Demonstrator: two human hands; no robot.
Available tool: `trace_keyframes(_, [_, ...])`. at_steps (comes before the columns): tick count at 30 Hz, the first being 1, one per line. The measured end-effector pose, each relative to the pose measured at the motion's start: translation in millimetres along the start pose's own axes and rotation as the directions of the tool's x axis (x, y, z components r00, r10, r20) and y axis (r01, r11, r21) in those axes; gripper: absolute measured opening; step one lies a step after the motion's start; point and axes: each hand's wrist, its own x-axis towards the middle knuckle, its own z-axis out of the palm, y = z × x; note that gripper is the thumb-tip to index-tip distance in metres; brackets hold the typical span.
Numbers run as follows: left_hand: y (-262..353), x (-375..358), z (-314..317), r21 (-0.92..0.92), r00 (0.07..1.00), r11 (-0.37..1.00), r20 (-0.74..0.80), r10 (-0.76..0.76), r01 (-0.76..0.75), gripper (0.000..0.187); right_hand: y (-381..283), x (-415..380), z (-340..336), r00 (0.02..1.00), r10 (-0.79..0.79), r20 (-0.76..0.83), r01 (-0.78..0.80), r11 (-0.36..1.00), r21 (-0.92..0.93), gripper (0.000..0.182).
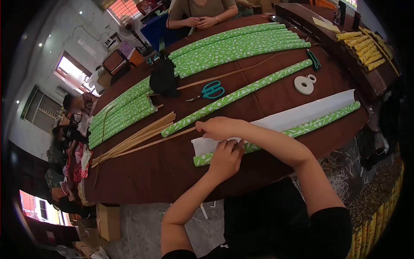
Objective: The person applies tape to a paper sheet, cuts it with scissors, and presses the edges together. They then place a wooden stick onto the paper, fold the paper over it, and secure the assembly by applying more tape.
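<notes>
Starting at far left with a stack of green rolls (pixel 123 114), laid close to the curved edge of the brown-covered counter (pixel 151 183). Just right of that, passing fanned tan sticks (pixel 138 136), with open room below as far as the near edge. Then reaching a black cloth (pixel 164 80) between the stack and a second row of green rolls along the far edge, opposite a person (pixel 200 11). Next, coming to teal-handled scissors (pixel 212 89) in bare space above a long single roll (pixel 241 95). At centre, finding the right hand (pixel 220 128) over the left end of a part-rolled sheet (pixel 310 110), with fingers curled, and the left hand (pixel 226 157) just below, with fingers bent over the rolled part and touching it. With fingertips partly hidden, cannot fairly tell the closure of either grip. On the black shirt (pixel 267 216), noting a white mark too small to read. On the sheet, seeing plain white inside, bright green with white shapes outside, slanting up toward the counter's right edge. Above it, spotting two white tape rolls (pixel 308 89) side by side. Ending at far right with piled yellow rolls (pixel 362 48).
</notes>
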Motion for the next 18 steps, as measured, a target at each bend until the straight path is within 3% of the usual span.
trace_keyframes(2, [-0.9, 1.3, -2.1, -0.051, 0.990, 0.996, -0.128, 0.060, -0.067, 0.035, 4.4, -2.1, 5.1, 0.999, -0.028, -0.033, 0.028, 0.999, 0.024, 0.026])
trace_keyframes(3, [-2.2, -0.4, -1.1, -0.060, 0.991, 0.997, -0.122, 0.046, -0.054, 0.035, 12.2, -0.1, 11.4, 0.997, -0.062, -0.054, 0.065, 0.996, 0.054, 0.028])
trace_keyframes(5, [-4.9, -7.7, 1.3, -0.153, 0.991, 0.986, -0.105, -0.082, 0.065, 0.029, 17.7, 1.9, 16.5, 0.990, -0.071, -0.118, 0.087, 0.987, 0.137, 0.026])
trace_keyframes(7, [0.6, -5.9, -7.6, -0.198, 0.977, 0.962, -0.070, -0.203, 0.186, 0.026, 16.8, 0.2, 13.2, 0.997, -0.036, -0.071, 0.053, 0.963, 0.264, 0.023])
trace_keyframes(9, [-2.6, -1.3, -17.7, -0.327, 0.953, 0.896, 0.055, -0.299, 0.300, 0.025, 23.2, 1.3, 16.1, 0.983, -0.120, -0.141, 0.156, 0.947, 0.281, 0.021])
trace_keyframes(10, [-5.6, 5.1, -37.3, -0.261, 0.962, 0.926, 0.073, -0.265, 0.275, 0.018, 15.5, -1.5, 9.1, 0.994, -0.051, -0.097, 0.080, 0.941, 0.328, 0.018])
trace_keyframes(12, [-25.0, 2.8, -65.8, -0.125, 0.944, 0.951, -0.138, -0.299, 0.283, 0.010, 21.6, 1.8, 17.3, 0.979, -0.115, -0.165, 0.165, 0.929, 0.331, 0.017])
trace_keyframes(13, [-34.1, 4.0, -77.2, -0.233, 0.838, 0.844, -0.158, -0.523, 0.483, 0.008, 21.3, 1.7, 19.4, 0.956, -0.160, -0.245, 0.236, 0.916, 0.324, 0.017])
trace_keyframes(14, [-43.0, 4.2, -87.2, -0.338, 0.685, 0.689, -0.153, -0.712, 0.641, 0.008, 22.0, 1.1, 20.1, 0.973, -0.122, -0.194, 0.182, 0.924, 0.336, 0.017])
trace_keyframes(16, [-67.5, -13.0, -82.6, -0.272, 0.668, 0.680, -0.150, -0.729, 0.681, 0.012, 16.0, -2.3, 17.4, 0.977, -0.091, -0.191, 0.153, 0.928, 0.339, 0.016])
trace_keyframes(18, [-90.3, -36.2, -66.6, -0.685, 0.600, 0.455, -0.033, -0.799, 0.569, 0.031, 11.4, -3.9, 14.0, 0.978, -0.068, -0.195, 0.130, 0.935, 0.329, 0.016])
